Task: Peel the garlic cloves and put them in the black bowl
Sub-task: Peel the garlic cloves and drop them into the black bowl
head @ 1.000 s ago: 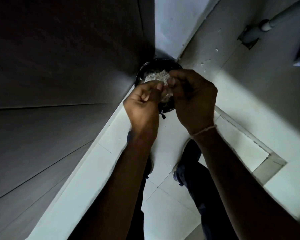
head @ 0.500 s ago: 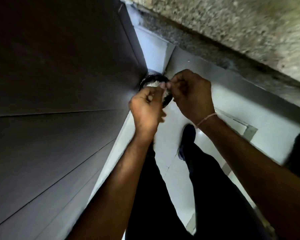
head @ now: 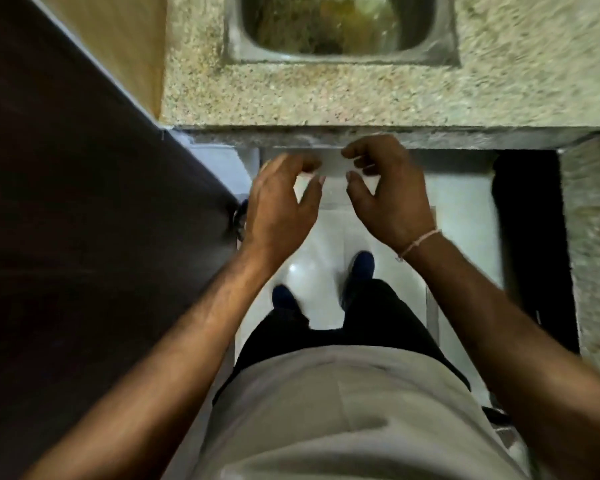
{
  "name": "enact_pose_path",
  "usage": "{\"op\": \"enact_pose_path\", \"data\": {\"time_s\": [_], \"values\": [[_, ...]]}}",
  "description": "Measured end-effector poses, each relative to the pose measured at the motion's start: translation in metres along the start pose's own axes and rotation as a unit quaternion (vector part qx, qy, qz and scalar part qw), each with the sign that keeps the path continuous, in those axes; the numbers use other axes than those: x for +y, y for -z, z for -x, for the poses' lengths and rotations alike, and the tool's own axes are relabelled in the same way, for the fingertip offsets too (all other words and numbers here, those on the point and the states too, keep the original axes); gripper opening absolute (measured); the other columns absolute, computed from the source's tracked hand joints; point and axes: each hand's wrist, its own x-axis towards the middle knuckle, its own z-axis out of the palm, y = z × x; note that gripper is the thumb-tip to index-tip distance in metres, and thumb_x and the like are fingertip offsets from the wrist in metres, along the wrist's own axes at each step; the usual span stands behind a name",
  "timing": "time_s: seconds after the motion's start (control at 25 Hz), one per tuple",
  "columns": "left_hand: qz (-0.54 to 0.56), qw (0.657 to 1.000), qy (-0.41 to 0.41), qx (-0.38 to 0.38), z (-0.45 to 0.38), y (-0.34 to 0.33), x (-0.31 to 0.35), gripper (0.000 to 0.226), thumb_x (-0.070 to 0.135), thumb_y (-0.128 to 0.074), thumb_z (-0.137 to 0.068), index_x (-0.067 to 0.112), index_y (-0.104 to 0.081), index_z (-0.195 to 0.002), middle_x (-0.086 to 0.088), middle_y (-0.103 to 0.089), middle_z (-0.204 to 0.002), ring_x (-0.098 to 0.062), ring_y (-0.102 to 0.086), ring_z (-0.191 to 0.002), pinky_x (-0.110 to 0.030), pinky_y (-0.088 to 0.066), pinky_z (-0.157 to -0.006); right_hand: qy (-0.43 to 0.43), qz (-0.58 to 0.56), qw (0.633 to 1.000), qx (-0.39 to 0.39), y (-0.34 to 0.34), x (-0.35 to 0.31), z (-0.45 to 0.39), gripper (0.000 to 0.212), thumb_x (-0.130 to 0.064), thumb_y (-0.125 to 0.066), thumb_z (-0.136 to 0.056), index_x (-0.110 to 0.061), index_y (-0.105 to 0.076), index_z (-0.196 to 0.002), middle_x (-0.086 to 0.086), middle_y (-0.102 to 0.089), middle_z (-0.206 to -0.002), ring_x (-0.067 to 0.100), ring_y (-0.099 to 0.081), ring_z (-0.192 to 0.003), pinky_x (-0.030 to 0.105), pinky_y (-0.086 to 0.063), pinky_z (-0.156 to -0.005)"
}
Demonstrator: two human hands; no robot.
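Both hands hang loose and hold nothing: the left hand [head: 278, 206] has its fingers gently curled with the thumb spread, and the right hand [head: 388, 192] mirrors it just beside, the fingertips of the two nearly facing across a small gap. They hover in front of the counter [head: 326, 98] edge, above the pale floor [head: 326, 237] and the person's shoes [head: 361, 268]. Beyond the counter's front strip sits a steel sink [head: 336, 26]. A dark panel [head: 84, 202] fills the left side. Neither garlic nor black bowl shows anywhere in view, so I cannot tell which way they lie from the hands, or which hand is nearer. In my judgement, finding the bowl has to come before any reach can be aimed.
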Motion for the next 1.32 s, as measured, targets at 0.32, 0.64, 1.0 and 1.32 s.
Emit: {"op": "enact_pose_path", "data": {"time_s": [0.32,0.64,1.0,1.32], "values": [[0.022,0.954,-0.244,-0.173,-0.045,-0.056,0.146,0.048,0.020,-0.071,-0.093,0.016,-0.057,-0.139,-0.001,-0.057,-0.138,-0.019,-0.053,-0.129,-0.039,-0.047,-0.107,-0.071,0.076,0.967,0.231,0.137,0.030,0.062,0.026,-0.011,-0.070,-0.088,-0.010,-0.069,-0.114,0.005,-0.066,-0.118,0.024,-0.064,-0.113,0.048,-0.055,-0.092],[0.029,0.863,-0.407,-0.297,-0.047,-0.180,0.286,0.042,0.019,-0.071,-0.092,0.015,-0.061,-0.133,-0.001,-0.059,-0.132,-0.020,-0.057,-0.124,-0.041,-0.051,-0.102,-0.164,0.174,0.895,0.377,0.261,0.106,0.133,0.024,-0.010,-0.069,-0.085,-0.010,-0.068,-0.109,0.007,-0.066,-0.117,0.027,-0.063,-0.111,0.040,-0.052,-0.093],[0.041,0.792,-0.468,-0.390,-0.026,-0.285,0.389,0.043,0.012,-0.070,-0.093,0.015,-0.061,-0.135,0.002,-0.061,-0.129,-0.012,-0.056,-0.119,-0.019,-0.042,-0.103,-0.222,0.181,0.847,0.449,0.339,0.169,0.201,0.028,-0.007,-0.067,-0.086,-0.011,-0.067,-0.113,0.005,-0.065,-0.118,0.025,-0.062,-0.110,0.048,-0.053,-0.088],[0.034,0.748,-0.485,-0.451,-0.051,-0.396,0.432,0.040,0.020,-0.069,-0.095,0.022,-0.061,-0.134,0.004,-0.066,-0.125,-0.018,-0.057,-0.118,-0.035,-0.049,-0.098,-0.354,0.167,0.779,0.490,0.369,0.219,0.207,0.028,-0.010,-0.070,-0.088,-0.016,-0.066,-0.115,0.000,-0.062,-0.116,0.015,-0.060,-0.101,0.040,-0.054,-0.084]]}}
